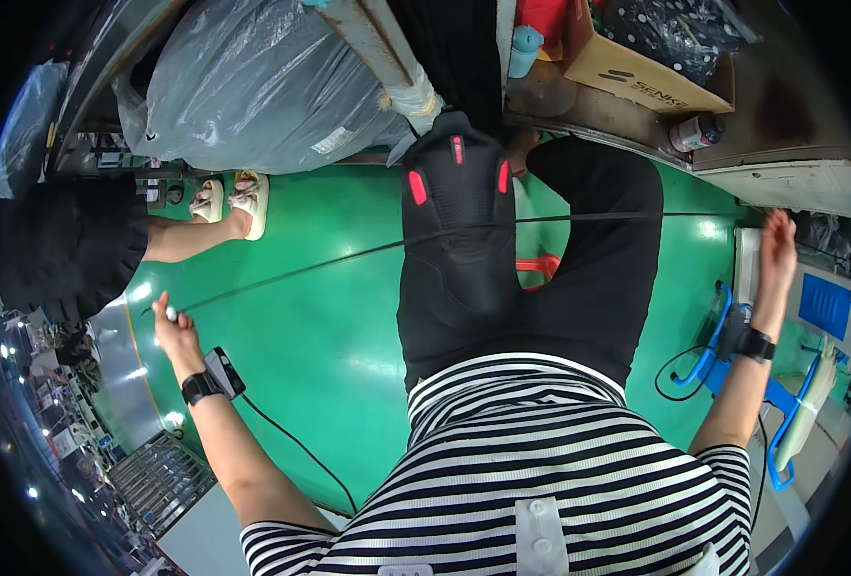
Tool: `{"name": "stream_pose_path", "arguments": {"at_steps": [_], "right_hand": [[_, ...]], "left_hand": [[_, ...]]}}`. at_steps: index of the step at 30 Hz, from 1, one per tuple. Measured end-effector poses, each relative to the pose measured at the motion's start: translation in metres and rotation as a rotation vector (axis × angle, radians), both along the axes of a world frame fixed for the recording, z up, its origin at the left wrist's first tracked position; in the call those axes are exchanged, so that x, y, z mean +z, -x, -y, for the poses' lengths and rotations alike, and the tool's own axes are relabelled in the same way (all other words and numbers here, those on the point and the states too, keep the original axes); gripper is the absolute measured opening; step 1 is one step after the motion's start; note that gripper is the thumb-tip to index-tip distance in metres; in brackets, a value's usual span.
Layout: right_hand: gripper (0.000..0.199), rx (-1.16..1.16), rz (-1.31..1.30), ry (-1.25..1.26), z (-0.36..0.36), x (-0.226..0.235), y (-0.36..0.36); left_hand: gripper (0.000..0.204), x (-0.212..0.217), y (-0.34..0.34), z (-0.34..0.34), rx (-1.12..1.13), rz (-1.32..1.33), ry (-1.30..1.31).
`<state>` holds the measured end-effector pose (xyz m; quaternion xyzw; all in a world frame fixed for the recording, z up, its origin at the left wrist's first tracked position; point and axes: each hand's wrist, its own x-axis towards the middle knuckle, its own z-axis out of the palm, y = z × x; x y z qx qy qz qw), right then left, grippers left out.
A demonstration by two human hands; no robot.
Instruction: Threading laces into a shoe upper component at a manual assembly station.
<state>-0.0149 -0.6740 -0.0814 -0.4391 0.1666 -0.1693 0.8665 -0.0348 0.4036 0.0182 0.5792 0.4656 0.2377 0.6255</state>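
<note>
A long thin black cord (329,261) is stretched nearly straight across the view, over my lap. My left hand (178,331), out at the left, is closed on the cord near one end, and a short tip sticks out past the fingers. Far to the right, my right hand (779,245) is raised with its fingers closed at the cord's other end. Under the middle of the cord lies a black padded piece with red patches (459,192), over my left leg; I cannot tell exactly what it is.
A large grey plastic-wrapped bundle (262,86) stands ahead on the left. On a shelf ahead right are a cardboard box (637,82), a blue bottle (525,53) and a dark can (697,132). A person in a black skirt (70,245) is at the left. Blue metal framing (781,398) stands at the right.
</note>
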Motion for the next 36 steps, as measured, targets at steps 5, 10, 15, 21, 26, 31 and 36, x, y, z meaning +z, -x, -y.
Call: {"name": "stream_pose_path", "arguments": {"at_steps": [5, 10, 15, 21, 26, 31, 36], "right_hand": [[0.021, 0.484, -0.218, 0.437, -0.359, 0.027, -0.053], [0.012, 0.811, -0.219, 0.784, -0.463, 0.029, -0.056], [0.015, 0.884, -0.341, 0.970, -0.464, 0.030, -0.055], [0.012, 0.858, -0.175, 1.442, -0.476, 0.045, -0.067], [0.007, 0.749, 0.505, 1.914, -0.480, 0.038, -0.083], [0.012, 0.885, 0.485, 1.804, -0.461, 0.043, -0.083], [0.023, 0.867, 0.421, 1.801, -0.456, 0.049, -0.085]], "left_hand": [[0.024, -0.054, -0.035, 0.127, -0.639, -0.489, -1.277], [0.009, -0.040, -0.060, 0.327, -1.111, -0.044, -0.802], [0.007, -0.059, -0.050, 0.368, -0.973, 0.044, -0.259], [0.007, -0.045, -0.042, 0.362, -0.903, -0.096, -0.285], [0.007, -0.041, -0.036, 0.365, -0.912, -0.067, -0.775], [0.004, -0.036, -0.046, 0.373, -0.983, 0.044, -1.201], [0.011, -0.030, -0.071, 0.370, -1.285, -0.086, -1.344]]}}
